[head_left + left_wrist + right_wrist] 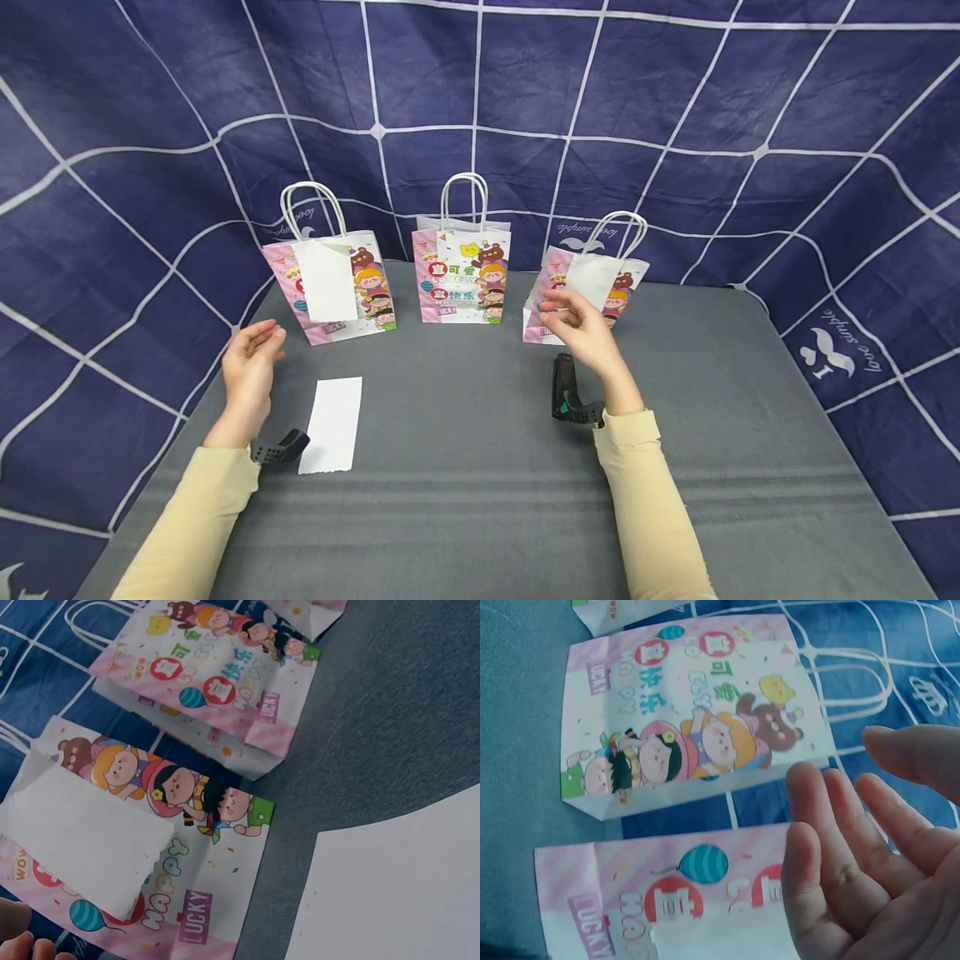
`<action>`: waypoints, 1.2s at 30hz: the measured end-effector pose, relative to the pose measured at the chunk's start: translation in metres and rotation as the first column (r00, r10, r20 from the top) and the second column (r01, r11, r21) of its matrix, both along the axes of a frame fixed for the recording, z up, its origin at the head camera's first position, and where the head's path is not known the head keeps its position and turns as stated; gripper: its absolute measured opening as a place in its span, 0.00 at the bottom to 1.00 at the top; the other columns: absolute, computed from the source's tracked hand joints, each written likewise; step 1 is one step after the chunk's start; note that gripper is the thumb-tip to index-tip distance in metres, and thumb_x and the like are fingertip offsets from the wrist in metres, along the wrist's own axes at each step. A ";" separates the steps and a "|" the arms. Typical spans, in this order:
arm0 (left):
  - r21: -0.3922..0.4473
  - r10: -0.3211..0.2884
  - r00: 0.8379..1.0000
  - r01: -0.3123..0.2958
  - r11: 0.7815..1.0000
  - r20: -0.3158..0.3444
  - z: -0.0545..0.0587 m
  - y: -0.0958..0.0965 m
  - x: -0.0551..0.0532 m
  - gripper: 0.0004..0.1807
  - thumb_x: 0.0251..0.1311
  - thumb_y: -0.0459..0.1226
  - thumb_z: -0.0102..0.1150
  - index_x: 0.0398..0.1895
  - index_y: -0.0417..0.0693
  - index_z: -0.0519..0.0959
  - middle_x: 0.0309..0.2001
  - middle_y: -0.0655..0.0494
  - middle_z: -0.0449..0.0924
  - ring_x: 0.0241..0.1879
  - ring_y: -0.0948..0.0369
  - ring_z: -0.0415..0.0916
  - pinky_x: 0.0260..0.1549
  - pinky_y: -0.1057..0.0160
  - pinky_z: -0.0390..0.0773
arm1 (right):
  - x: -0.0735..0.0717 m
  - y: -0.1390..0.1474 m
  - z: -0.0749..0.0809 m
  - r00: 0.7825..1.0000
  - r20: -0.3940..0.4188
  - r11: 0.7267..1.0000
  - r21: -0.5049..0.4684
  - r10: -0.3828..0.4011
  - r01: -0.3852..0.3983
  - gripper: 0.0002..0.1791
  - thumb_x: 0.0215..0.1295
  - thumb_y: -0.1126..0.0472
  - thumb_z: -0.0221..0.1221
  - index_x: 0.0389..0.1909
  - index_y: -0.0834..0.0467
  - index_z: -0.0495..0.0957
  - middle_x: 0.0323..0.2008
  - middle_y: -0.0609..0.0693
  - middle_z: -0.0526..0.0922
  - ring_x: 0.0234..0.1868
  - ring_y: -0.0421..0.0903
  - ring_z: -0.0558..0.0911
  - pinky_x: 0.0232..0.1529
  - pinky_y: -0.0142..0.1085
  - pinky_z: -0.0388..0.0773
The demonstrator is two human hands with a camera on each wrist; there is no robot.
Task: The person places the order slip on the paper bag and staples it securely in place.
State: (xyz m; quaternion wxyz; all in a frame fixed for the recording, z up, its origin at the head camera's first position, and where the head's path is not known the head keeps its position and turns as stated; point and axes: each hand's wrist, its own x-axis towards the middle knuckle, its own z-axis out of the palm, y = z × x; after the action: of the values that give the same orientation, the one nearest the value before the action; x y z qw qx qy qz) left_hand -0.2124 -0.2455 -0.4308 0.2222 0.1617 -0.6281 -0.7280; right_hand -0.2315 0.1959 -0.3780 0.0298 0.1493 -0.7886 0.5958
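Three printed paper gift bags with white handles stand in a row in the head view: a left bag point(375, 292), a middle bag point(463, 283) and a right bag point(628, 279). A blank white paper strip point(328, 287) hangs over the front of the left bag, and another white strip point(592, 279) lies against the right bag. My left hand point(249, 375) is just in front of the left bag, fingers loosely bent around nothing. Before the right bag, my right hand point(581, 329) overlaps its front in the head view; the right wrist view shows its relaxed fingers point(808, 795) holding nothing.
A third white sheet point(334, 425) lies flat on the grey table point(465, 500), right of the left wrist. Behind the bags hangs a dark blue cloth point(540, 83) with white grid lines. Black cameras are strapped to both wrists.
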 end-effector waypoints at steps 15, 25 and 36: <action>-0.160 -0.159 0.980 0.177 0.971 0.117 -0.030 0.004 0.033 0.19 0.60 0.34 0.60 0.51 0.32 0.71 0.36 0.67 0.77 0.35 0.72 0.74 0.30 0.75 0.73 | -0.020 -0.019 0.005 1.000 0.006 0.996 0.087 0.029 -0.029 0.26 0.63 0.65 0.59 0.62 0.63 0.65 0.56 0.60 0.74 0.46 0.55 0.80 0.42 0.34 0.75; -0.228 -0.212 0.947 0.268 0.936 0.240 -0.054 0.000 0.042 0.29 0.60 0.42 0.61 0.57 0.30 0.68 0.37 0.72 0.75 0.38 0.76 0.74 0.33 0.75 0.75 | -0.007 -0.038 0.039 0.995 0.061 0.984 0.156 0.074 -0.082 0.29 0.64 0.70 0.55 0.64 0.71 0.58 0.61 0.66 0.65 0.49 0.62 0.77 0.46 0.42 0.74; -0.331 -0.180 0.909 0.314 0.890 0.377 -0.048 0.010 0.042 0.25 0.64 0.36 0.55 0.62 0.33 0.67 0.59 0.38 0.70 0.34 0.83 0.69 0.33 0.77 0.73 | -0.040 -0.040 0.010 0.994 0.070 0.980 0.174 0.084 -0.095 0.36 0.63 0.64 0.58 0.69 0.64 0.52 0.67 0.63 0.56 0.51 0.60 0.77 0.53 0.51 0.71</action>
State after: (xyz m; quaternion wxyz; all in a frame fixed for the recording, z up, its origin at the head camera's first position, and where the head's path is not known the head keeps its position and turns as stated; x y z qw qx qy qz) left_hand -0.1703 -0.2355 -0.4792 0.0434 0.1542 -0.8025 -0.5747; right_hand -0.2717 0.1557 -0.3677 -0.0352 0.1681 -0.8315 0.5283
